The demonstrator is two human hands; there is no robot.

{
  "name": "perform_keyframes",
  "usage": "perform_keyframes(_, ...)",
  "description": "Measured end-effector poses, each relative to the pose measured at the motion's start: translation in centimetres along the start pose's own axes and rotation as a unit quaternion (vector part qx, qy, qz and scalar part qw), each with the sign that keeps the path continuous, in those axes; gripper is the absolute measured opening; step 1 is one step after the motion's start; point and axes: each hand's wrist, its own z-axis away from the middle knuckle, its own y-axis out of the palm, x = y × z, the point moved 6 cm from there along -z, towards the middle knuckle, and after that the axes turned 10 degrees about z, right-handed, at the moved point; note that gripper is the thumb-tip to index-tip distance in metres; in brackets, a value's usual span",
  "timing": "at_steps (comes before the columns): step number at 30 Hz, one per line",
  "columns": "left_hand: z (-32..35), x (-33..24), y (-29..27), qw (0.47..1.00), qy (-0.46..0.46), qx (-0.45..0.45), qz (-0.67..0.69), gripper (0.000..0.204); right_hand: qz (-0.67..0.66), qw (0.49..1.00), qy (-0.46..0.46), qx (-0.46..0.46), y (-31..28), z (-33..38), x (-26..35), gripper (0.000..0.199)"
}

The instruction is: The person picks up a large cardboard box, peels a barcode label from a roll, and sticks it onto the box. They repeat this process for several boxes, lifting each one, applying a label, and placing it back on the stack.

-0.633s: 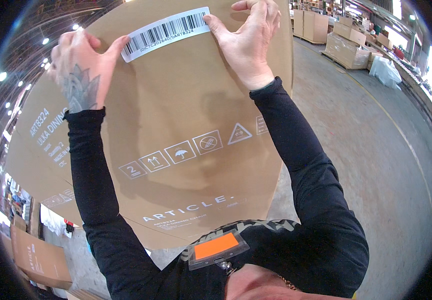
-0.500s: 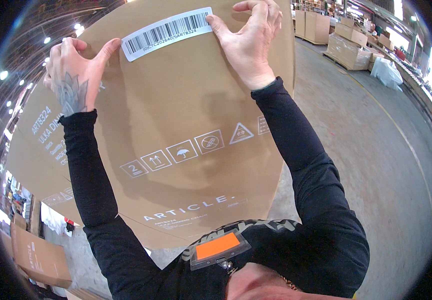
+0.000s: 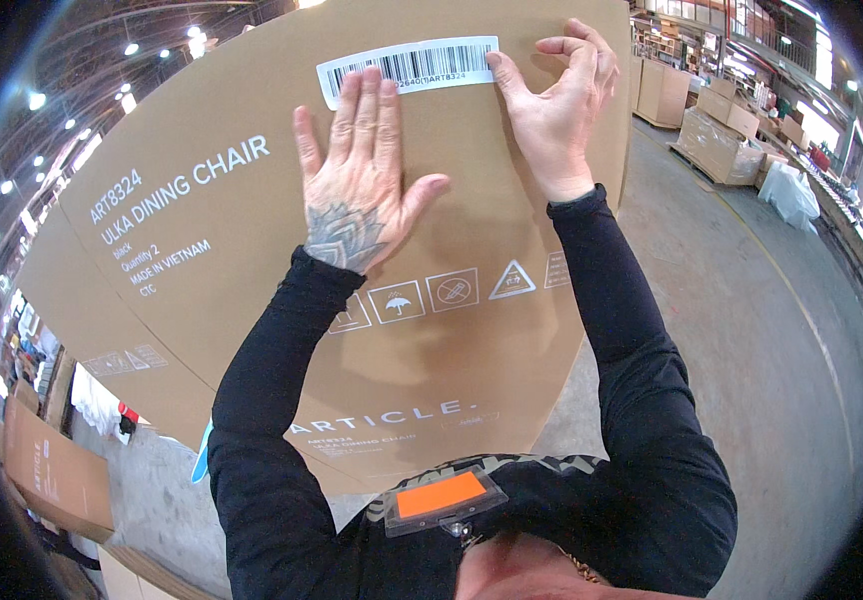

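Observation:
A large brown cardboard carton (image 3: 482,200) stands upright before me, with white lettering and handling symbols on its faces. Near its top edge lies a white barcode label (image 3: 467,60), slightly tilted. My left hand (image 3: 357,185) is flat, its extended fingertips covering the lower left part of the label and the thumb spread out to the right. At the label's right end, the thumb of my right hand (image 3: 557,115) touches the edge. The other right fingers are loosely bent and apart from the thumb, with nothing visible between them.
Wrapped pallets of cartons (image 3: 717,145) and a white plastic bag (image 3: 790,195) are at the right, beside a long conveyor or bench. A yellow line (image 3: 792,290) runs along the concrete floor. Another brown carton (image 3: 57,470) lies at the lower left.
My left hand has moved right from the label's left end and now lies flat over its lower left part. The right thumb remains at the right end. The view has shifted, too.

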Motion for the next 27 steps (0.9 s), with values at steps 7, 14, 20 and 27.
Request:
perform_keyframes(7,1.5,2.0,-0.7,0.998,-0.043,-0.021,-0.041,0.093,0.047,0.998,-0.048,0.001,-0.2,0.2,0.8,0.048)
perform_keyframes(14,1.9,2.4,-0.2,0.994,-0.048,-0.031,-0.087,0.091,0.029,0.938,-0.251,0.236,2.6,5.2,10.5,0.085)
perform_keyframes(20,1.7,2.1,-0.1,0.998,-0.039,-0.044,-0.034,0.090,0.065,0.944,-0.221,0.234,2.7,3.8,8.1,0.087)
perform_keyframes(27,1.6,1.8,-0.2,0.998,-0.053,-0.040,-0.019,0.092,0.072,0.972,-0.130,0.179,1.6,1.0,4.0,0.084)
